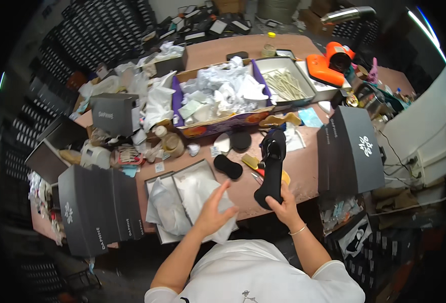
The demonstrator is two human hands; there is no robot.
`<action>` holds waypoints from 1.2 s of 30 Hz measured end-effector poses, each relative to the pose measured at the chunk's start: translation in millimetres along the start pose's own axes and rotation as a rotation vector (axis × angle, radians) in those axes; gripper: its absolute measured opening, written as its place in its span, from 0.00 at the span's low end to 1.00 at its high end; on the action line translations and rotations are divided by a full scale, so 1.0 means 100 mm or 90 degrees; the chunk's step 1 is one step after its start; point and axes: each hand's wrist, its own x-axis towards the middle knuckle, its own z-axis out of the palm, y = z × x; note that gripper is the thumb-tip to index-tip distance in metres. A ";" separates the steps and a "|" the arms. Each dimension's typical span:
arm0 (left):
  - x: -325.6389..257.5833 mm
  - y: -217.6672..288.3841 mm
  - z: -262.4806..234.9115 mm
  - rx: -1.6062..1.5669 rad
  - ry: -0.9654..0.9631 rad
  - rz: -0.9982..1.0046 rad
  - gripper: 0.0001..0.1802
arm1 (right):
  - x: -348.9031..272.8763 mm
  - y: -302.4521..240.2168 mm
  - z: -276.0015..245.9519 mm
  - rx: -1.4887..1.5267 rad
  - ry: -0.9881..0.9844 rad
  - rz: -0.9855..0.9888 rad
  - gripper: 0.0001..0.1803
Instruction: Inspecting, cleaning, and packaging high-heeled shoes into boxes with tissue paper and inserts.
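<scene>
Holding a black high-heeled shoe (pixel 271 169) upright, my right hand (pixel 283 206) keeps its grip closed around the toe. Left of that shoe, my left hand (pixel 212 214) hovers with fingers spread wide over white tissue paper (pixel 192 194) in an open grey shoebox (pixel 157 179) on the brown surface (pixel 304 166).

Probably a shoe packing workshop: stacked grey shoeboxes (pixel 99 207), tissue-filled carton (pixel 223 96), cluttered worktable (pixel 304 166).

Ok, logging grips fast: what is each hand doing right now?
Left hand: open, fingers spread over the white tissue paper.
Right hand: closed, holding a black shoe.
</scene>
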 end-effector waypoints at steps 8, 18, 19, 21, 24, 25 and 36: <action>-0.20 0.19 -0.11 -0.126 0.031 -0.013 0.15 | 0.00 -0.04 0.18 0.463 -0.225 0.183 0.43; -0.50 0.27 -0.29 0.559 -0.333 0.224 0.17 | 0.65 -0.64 0.33 -0.111 -0.981 0.065 0.32; -0.50 0.32 -0.27 0.594 -0.357 0.238 0.15 | 0.53 -0.52 0.41 -0.077 -0.991 0.086 0.31; -0.51 0.40 -0.23 0.662 -0.399 0.256 0.12 | 0.42 -0.48 0.50 -0.176 -0.970 0.090 0.26; -0.55 0.37 -0.18 0.662 -0.340 0.279 0.08 | 0.09 -0.04 0.44 0.019 -0.729 0.421 0.25; -0.55 0.35 -0.16 0.641 -0.315 0.287 0.07 | 0.03 -0.02 0.43 0.104 -0.648 0.494 0.25; -0.28 0.43 -0.02 0.639 -0.290 0.378 0.03 | -0.21 -0.13 0.24 0.173 -0.707 0.420 0.31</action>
